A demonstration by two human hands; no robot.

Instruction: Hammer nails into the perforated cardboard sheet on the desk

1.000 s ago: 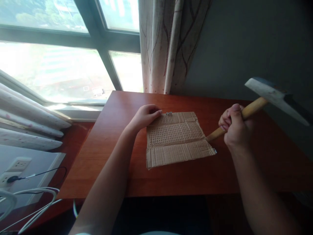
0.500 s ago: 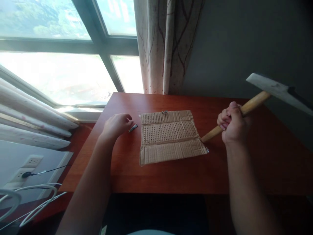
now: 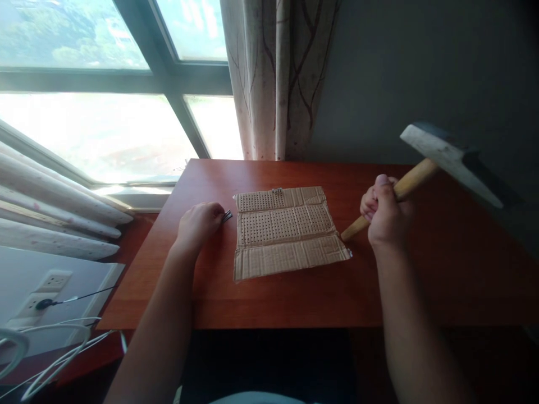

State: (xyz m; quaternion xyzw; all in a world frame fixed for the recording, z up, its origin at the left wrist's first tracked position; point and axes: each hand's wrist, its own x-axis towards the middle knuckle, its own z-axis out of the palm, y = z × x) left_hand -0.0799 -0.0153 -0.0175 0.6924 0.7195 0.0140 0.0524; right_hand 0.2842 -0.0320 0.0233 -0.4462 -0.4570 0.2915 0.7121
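My right hand (image 3: 385, 210) is wrapped round the wooden handle of a hammer (image 3: 446, 154), raised at the right with its metal head tilted up. The handle's lower end comes close to the right edge of a piece of cardboard (image 3: 290, 255) dotted with rows of small holes. To the left of the cardboard, my left hand (image 3: 202, 221) rests low over the table, its fingers curled and closed at a small bundle of nails (image 3: 227, 215). My fingertips cover the near end of the nails. A small cluster of metal pieces (image 3: 277, 192) sits at the cardboard's far edge.
The reddish-brown wooden table (image 3: 269, 306) reaches back to a patterned curtain (image 3: 256, 84) and a dark wall. A window (image 3: 105, 134) is at the left. White cables (image 3: 54, 359) and a wall socket (image 3: 54, 280) with a black plug are beyond the table's left edge.
My left hand has come down onto the nails, its fingertips now covering part of them. The hammer stays raised in my right hand, its head swung slightly. The whole view has shifted a little.
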